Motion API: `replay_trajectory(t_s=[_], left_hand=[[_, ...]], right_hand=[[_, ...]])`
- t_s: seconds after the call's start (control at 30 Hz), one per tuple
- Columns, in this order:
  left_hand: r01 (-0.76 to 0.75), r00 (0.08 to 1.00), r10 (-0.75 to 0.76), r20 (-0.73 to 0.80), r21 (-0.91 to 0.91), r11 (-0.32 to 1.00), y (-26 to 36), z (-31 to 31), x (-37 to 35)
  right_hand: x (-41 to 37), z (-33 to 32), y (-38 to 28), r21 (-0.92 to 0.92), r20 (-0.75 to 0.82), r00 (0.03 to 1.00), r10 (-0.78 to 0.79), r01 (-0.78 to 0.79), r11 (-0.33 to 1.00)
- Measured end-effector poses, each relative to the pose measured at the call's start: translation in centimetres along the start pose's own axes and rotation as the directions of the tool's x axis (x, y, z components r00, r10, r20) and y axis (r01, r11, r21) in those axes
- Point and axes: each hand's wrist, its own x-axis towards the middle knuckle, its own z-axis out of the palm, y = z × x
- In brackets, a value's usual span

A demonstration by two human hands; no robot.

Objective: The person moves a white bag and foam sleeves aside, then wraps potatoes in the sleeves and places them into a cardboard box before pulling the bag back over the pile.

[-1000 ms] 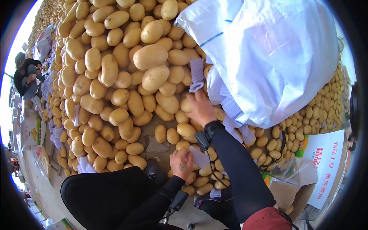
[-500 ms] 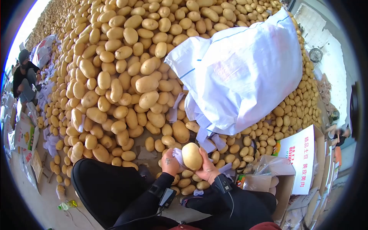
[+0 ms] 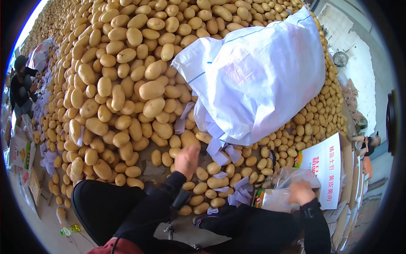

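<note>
Many potatoes point(image 3: 151, 89) crowd left hand point(image 3: 187, 158).

Left hand point(image 3: 187, 160) above potatoes point(image 3: 127, 84); right hand point(image 3: 301, 191) seemingly in the box point(image 3: 330, 178).

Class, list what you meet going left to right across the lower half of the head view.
Green bottle → left hand → paper wrappers → right hand → printed carton flap.
</note>
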Motion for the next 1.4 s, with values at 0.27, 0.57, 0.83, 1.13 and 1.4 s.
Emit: replay_trajectory(t_s=[0.27, 0.57, 0.83, 1.13, 1.4], left_hand=[[-0.162, 0.981, 0.085, 0.176, 0.489, 0.857, -9.0, 3.1, 16.7], [0.227, 0.896, -0.301, 0.325, 0.247, 0.942, -21.9, 12.3, 10.5], [0.473, 0.625, -0.769, 0.133, -0.848, 0.238, -10.0, 4.0, 7.7], [0.479, 0.664, -0.394, 0.636, -0.766, -0.429, 0.8, -0.4, 1.1], [0.804, 0.520, -0.571, 0.635, -0.590, 0.075, 10.5, -4.8, -0.6]], right_hand=[[12.0, -15.1, -10.3, 0.836, -0.393, 0.870, -0.298, 0.473, 0.279], [38.3, -29.7, -33.4, 0.487, -0.775, 0.622, -0.114, 0.702, 0.519], [33.0, -23.7, -26.3, 0.621, -0.540, 0.793, -0.282, 0.150, -0.769], [17.3, -11.7, -24.2, 0.174, -0.204, 0.872, -0.445, -0.414, -0.893], [9.3, -7.5, -23.0, 0.285, 0.068, 0.997, -0.030, -0.048, -0.957]])
